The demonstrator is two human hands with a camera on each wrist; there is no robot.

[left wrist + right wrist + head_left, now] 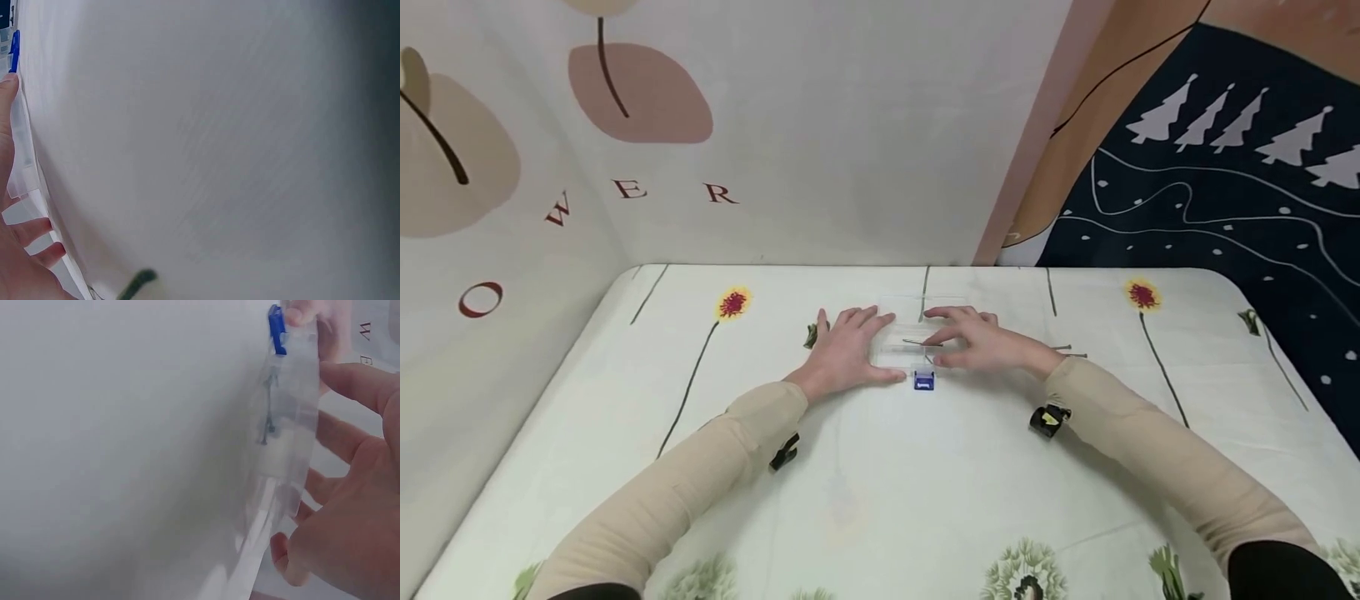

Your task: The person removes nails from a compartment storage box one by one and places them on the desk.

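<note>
A clear plastic box (pixel 891 357) with a blue latch (pixel 923 382) at its front stands on the table. My left hand (pixel 842 354) rests along its left side. The left thumb lies by the front edge close to the latch, and the other fingers are spread towards the back. Over the right part of the box is my right hand (pixel 981 342), with bent, parted fingers and the fingertips at the box's upper edge. Thin metal nails (pixel 269 412) lie inside, seen through the clear wall in the right wrist view. No nail shows pinched between the right fingertips.
Two more nails (pixel 1071 356) lie on the table just right of the right hand. A white cloth (pixel 880 483) printed with flowers covers the table. Printed curtains (pixel 850 167) hang behind it, and a dark one (pixel 1225 192) hangs at the right.
</note>
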